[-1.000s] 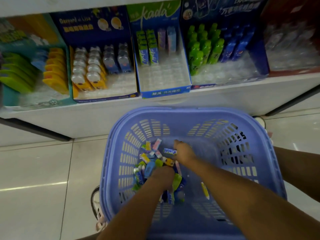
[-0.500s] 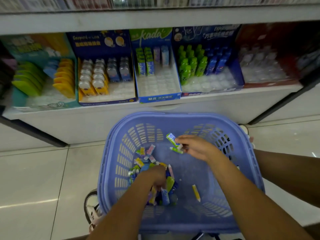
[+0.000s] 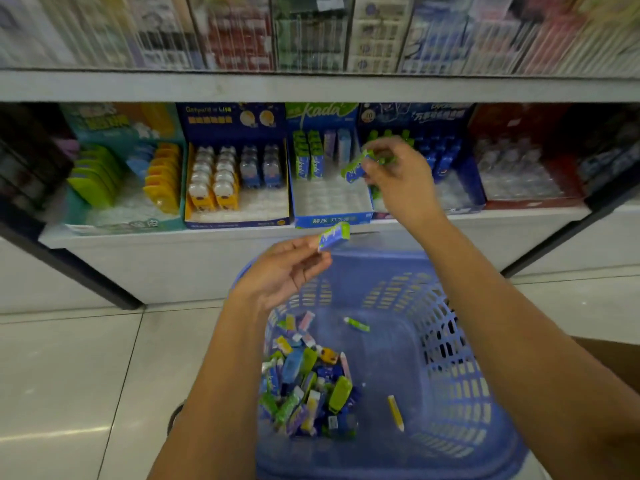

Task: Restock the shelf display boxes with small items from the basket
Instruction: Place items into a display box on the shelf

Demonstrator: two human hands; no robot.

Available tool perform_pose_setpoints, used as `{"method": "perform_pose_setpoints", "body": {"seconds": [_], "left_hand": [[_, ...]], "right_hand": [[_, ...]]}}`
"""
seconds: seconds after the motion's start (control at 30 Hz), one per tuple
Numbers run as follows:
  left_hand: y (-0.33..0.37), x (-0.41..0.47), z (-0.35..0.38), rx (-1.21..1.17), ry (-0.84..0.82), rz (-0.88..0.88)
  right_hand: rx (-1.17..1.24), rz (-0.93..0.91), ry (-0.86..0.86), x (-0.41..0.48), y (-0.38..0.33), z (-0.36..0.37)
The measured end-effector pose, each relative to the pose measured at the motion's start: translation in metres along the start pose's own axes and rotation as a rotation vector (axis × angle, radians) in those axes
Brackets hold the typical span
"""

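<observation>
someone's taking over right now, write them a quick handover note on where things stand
Left hand: pinches a small green-and-blue packet above the far rim of the lilac plastic basket.
Right hand: pinches a second green-and-blue packet over the blue "kada" cardboard display box on the shelf.
Basket: heap of mixed small packets at its left side.
Done: the kada box has packets in its back rows only; the front slots are bare.
Left: slot in both held packets, then probably work through the heap.
</observation>
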State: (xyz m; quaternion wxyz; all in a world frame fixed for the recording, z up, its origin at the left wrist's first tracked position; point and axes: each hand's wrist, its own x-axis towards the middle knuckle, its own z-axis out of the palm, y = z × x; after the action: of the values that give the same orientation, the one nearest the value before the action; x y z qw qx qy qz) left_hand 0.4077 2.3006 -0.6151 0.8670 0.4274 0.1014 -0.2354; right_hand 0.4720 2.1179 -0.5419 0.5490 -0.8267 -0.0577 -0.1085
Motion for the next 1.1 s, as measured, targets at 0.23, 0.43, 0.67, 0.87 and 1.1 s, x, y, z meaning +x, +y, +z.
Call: {"method": "perform_pose_setpoints", "body": {"seconds": [0.23,0.43,0.67,0.87,1.1], "left_hand": [[0.051,-0.01,0.002,-0.325,0.2,0.288],[0.07,-0.014,-0.013,-0.4,0.298,0.409],[0.066,-0.008,-0.011,-0.443,0.272,0.397],[0.058,-0.003,-0.001,-0.341,0.276,0.404],[0.042,0.001,0.026,-0.125,0.364,0.498]], "right_hand": [[-0.232,-0.075,-0.141,0.054,-0.004,0.051],[-0.327,-0.062,-0.136,0.065,-0.001,0.064],[-0.295,-0.043,-0.165,0.066,0.002,0.066],[-0.498,-0.116,-0.199,0.06,0.01,0.073],[0.205,0.062,-0.253,0.026,-0.015,0.047]]}}
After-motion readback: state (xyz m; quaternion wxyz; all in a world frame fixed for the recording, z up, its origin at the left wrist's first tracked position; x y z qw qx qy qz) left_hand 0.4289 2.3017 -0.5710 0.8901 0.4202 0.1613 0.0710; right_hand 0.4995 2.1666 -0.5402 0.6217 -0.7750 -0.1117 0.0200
